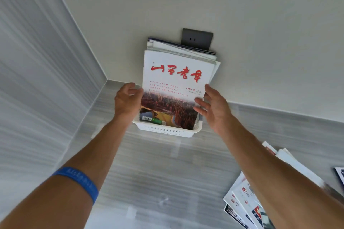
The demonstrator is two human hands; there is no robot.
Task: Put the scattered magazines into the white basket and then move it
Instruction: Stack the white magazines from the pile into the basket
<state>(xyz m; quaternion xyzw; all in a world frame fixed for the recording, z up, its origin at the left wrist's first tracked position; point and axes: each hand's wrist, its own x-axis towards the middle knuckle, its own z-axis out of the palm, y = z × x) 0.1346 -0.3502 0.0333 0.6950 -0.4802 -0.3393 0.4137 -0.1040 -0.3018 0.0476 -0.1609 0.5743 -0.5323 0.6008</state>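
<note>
A white perforated basket (pixel 167 130) stands on the grey surface against the back wall. Several magazines stand upright in it, leaning on the wall. The front magazine (pixel 176 83) has a white cover with red characters and a landscape photo. My left hand (pixel 127 99) grips the left edge of that front magazine. My right hand (pixel 214 107) touches its right edge with fingers spread. More magazines (pixel 243 204) lie scattered at the lower right, partly hidden by my right forearm.
A dark wall socket (pixel 197 40) sits behind the top of the stack. The grey striped surface (pixel 149 173) meets walls at the back and at the left. A blue wristband (pixel 80 180) is on my left forearm.
</note>
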